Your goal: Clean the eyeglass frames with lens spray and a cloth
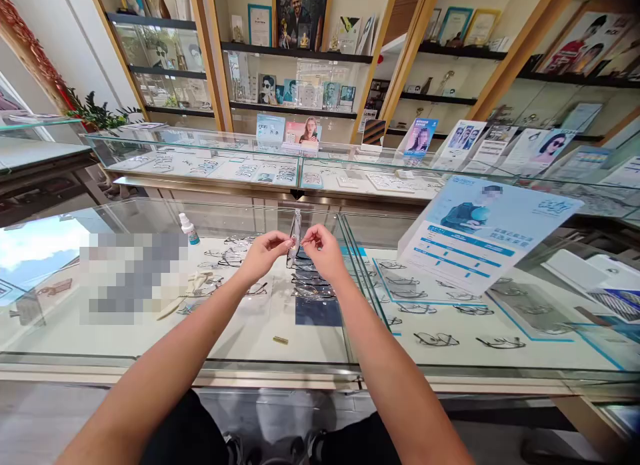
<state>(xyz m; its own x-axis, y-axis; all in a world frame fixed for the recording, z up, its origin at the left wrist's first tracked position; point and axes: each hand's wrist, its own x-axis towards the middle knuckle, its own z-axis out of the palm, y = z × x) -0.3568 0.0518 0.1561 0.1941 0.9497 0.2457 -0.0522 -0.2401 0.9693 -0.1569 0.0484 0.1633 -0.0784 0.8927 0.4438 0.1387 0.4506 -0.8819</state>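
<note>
Both hands are raised over the glass display counter, with a pair of eyeglasses (295, 241) between them, turned edge-on. My left hand (267, 253) pinches the frame from the left, fingers closed. On the other side, my right hand (323, 248) has thumb and fingertips pressed together at the glasses' edge; the exact spot it grips is too small to tell. Below the hands, a column of eyeglasses (313, 291) lies on a dark blue mat (319, 313). More loose eyeglasses (227, 257) are scattered left of my left hand.
A small white spray bottle (189, 229) stands at the left, near a pale cloth (199, 285). A short gold-coloured piece (281, 340) lies in front. Upright glass edges (367, 271) and a blue leaflet stand (487, 231) rise at the right. Display cases (225, 155) run behind.
</note>
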